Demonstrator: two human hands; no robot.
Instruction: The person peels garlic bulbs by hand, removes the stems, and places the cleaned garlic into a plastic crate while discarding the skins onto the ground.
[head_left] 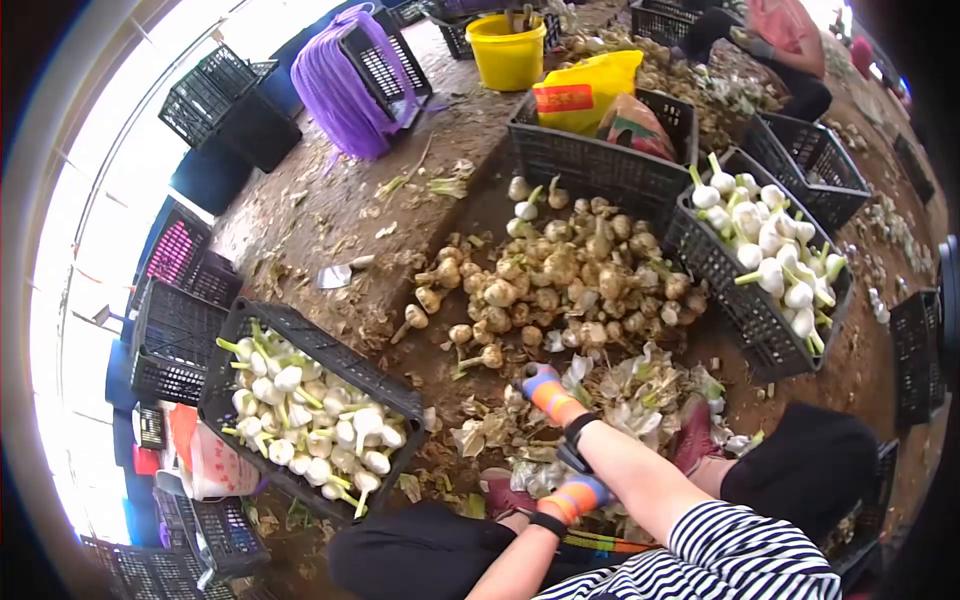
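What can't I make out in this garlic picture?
All in the head view:
Whether the left hand holds anything: fingers bunched, too small to tell.
What the right hand may hold: blurred, too small.
The other person's head: cut off by the top edge.
The bottom of the far crate: hidden by its front wall and yellow bag.

The right forearm is extending forward and angling leftward, holding the right hand farther from the torso. The left forearm is angling inward, positioning the left hand beside the right forearm. Finger closure is not showing clearly on either hand.
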